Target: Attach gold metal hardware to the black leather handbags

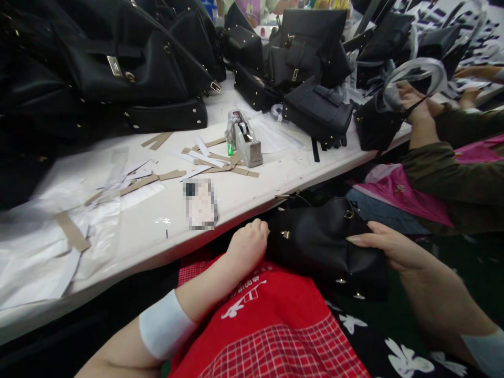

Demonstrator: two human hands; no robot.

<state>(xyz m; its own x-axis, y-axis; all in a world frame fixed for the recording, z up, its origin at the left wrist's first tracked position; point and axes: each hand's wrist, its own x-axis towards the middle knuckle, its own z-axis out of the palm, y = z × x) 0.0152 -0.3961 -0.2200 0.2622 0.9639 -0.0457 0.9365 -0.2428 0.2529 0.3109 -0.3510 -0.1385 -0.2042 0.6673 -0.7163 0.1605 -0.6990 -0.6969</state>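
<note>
Black leather handbag with small brass fittings (326, 247) lies on the person's lap at lower centre-right of the frame, just under the edge of a white work table (252, 202). The left hand (249, 244) is curled into a fist against its left end; whether it pinches anything cannot be told. The right hand (388, 248) rests on its right end, fingers outstretched. Centre frame on the table stands a grey tape dispenser (246, 140) among brown cardboard strips (220, 165); piled black bags (126, 68) fill the upper left.
</note>
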